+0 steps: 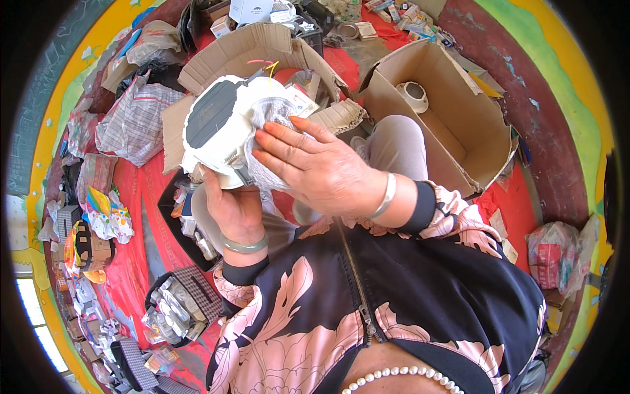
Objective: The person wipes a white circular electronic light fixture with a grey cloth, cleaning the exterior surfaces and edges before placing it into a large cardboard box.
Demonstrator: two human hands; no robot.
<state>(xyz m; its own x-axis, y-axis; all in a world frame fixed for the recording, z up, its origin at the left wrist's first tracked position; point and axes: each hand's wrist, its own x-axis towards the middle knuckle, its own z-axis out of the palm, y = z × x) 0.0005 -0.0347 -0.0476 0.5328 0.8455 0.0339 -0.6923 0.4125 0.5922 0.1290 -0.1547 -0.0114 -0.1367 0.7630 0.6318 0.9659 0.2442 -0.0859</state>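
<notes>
Before my chest, my left hand [236, 207] grips a white round housing [246, 98] from below, its thumb up against the rim. The housing is tilted, with a dark grey ribbed panel [211, 115] at its left and red and yellow wires [269, 65] at its far edge. My right hand [315, 161] lies over a grey-white cloth [266, 174], fingers extended, pressing it against the housing's right side. The right thumb and part of the cloth are hidden.
An opened cardboard box [230, 56] stands behind the housing. To the right, another cardboard box [459, 125] contains a similar white round piece [413, 96]. Checked bags [141, 121] and a bin of small boxes [177, 308] sit left on the red floor covering [134, 243].
</notes>
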